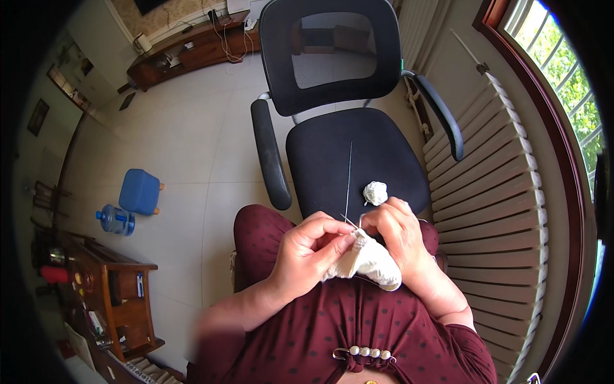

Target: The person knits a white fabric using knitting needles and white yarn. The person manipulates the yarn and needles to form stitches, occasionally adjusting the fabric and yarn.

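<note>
My left hand (312, 252) pinches the upper edge of a white knitted piece (371, 264) between thumb and fingers. The knitting hangs over my lap in a rounded, tube-like fold. A thin knitting needle (349, 222) pokes out at its top, by my left fingertips. Another long, thin needle (349, 177) points away over the chair seat; its near end is hidden. Bent fingers of my right hand (400, 235) hold a strand of white yarn beside the stitches; whether they also grip a needle is hidden. A ball of white yarn (375, 193) rests on the seat just beyond.
A black office chair (326, 139) faces me, its armrests on both sides. To the right runs a white radiator (494, 201) under a barred window. On the left floor are a blue stool (139, 192), a water jug (115, 220) and a wooden cabinet (129, 307).
</note>
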